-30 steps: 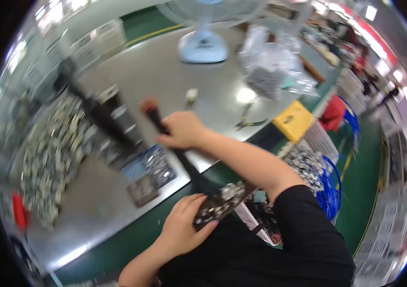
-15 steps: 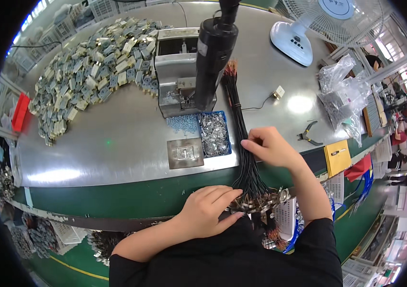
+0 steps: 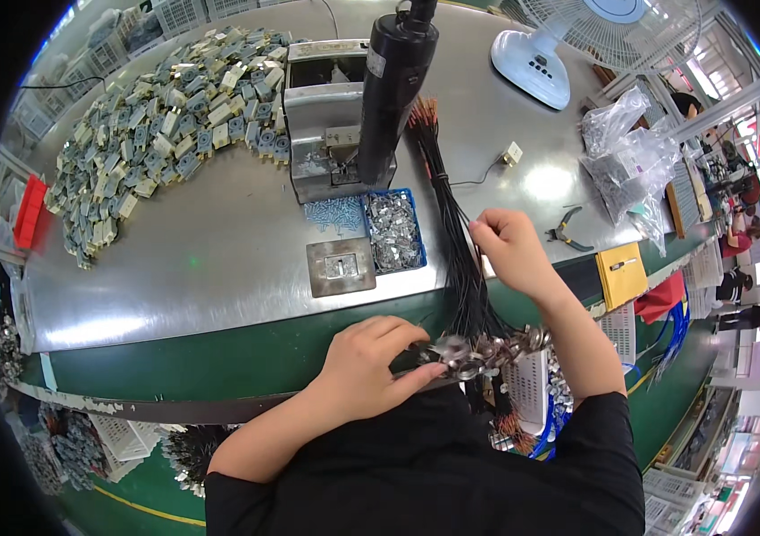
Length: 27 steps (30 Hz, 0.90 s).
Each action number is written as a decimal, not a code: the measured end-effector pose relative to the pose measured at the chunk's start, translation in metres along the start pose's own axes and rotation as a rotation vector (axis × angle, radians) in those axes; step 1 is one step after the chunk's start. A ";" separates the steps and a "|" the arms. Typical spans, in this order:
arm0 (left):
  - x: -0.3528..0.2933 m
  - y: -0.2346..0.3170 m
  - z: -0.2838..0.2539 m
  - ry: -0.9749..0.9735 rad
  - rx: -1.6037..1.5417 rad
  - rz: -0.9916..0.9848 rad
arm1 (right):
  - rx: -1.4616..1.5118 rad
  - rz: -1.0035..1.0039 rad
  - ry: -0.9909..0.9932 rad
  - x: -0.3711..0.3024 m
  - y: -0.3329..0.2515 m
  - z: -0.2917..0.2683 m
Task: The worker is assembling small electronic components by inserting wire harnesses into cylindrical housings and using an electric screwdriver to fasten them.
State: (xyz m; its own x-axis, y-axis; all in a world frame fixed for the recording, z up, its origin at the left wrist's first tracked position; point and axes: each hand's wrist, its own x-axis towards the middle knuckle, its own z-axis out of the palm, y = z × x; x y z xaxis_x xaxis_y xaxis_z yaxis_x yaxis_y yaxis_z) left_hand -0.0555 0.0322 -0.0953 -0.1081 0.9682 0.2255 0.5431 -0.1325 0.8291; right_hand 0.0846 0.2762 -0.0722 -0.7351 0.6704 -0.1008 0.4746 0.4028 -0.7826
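A blue tray (image 3: 420, 234) stood left of the cable bundle (image 3: 467, 286); left hand (image 3: 367, 366), slightly parted, touched its metal ends (image 3: 487, 355); right hand (image 3: 514, 250) curled beside it; holds unclear.

Wire bundle (image 3: 442, 181) left of pliers (image 3: 559, 234)

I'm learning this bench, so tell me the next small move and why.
Probably use the left hand to ease one of the clustered metal ends clear: that hand is at them, and the black wires lie bunched together, with the right hand close by.
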 end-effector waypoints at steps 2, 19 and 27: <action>0.004 0.002 0.002 -0.011 0.024 -0.013 | 0.300 0.137 0.002 0.002 0.007 0.000; 0.020 0.027 -0.001 0.063 -0.146 0.012 | 1.008 0.385 -0.365 -0.040 -0.021 0.014; 0.011 0.012 -0.013 0.311 0.228 0.177 | -0.478 -0.275 -0.136 -0.049 -0.075 -0.024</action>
State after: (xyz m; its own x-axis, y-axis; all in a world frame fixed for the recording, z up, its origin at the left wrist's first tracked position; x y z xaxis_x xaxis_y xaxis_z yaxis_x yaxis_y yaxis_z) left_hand -0.0613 0.0387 -0.0757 -0.2240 0.8199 0.5269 0.7421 -0.2070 0.6376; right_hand 0.0969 0.2277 0.0059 -0.9034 0.4273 -0.0359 0.4000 0.8096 -0.4297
